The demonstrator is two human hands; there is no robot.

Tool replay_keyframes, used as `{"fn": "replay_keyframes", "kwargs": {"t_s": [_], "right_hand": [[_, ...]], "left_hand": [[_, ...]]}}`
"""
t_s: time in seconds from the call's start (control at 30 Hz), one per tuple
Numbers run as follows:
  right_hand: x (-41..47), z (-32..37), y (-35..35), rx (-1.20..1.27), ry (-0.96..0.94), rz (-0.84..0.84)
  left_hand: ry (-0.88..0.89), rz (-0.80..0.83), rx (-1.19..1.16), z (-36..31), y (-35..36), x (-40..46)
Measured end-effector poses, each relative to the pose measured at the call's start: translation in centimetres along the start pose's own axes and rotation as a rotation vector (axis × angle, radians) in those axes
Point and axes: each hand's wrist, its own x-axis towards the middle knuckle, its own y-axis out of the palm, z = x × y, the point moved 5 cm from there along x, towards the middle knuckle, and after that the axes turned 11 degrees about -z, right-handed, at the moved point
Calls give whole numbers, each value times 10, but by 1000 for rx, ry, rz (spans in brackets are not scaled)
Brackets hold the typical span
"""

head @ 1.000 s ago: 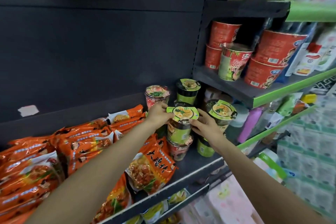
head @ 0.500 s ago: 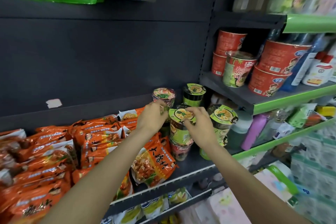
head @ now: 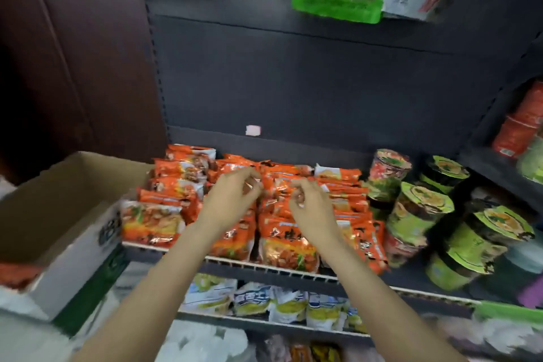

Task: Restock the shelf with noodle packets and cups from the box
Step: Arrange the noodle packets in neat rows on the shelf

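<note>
The frame is smeared with motion, so print on the wrappers and fingertip detail are hard to read. At centre, the left hand (head: 232, 197) and right hand (head: 308, 203) hover over the orange noodle packets (head: 164, 217) on the shelf (head: 293, 269), fingers loosely curled, holding nothing. Noodle cups (head: 418, 209) stand stacked at right, partly cut off. The open cardboard box (head: 58, 214) sits at left, its contents mostly hidden.
</note>
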Motion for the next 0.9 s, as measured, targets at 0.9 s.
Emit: {"fn": "replay_keyframes", "kwargs": {"t_s": [0.9], "right_hand": [[-83,328,490,98,143,723]], "left_hand": [[-590,225,521,521,-360,-77]]}}
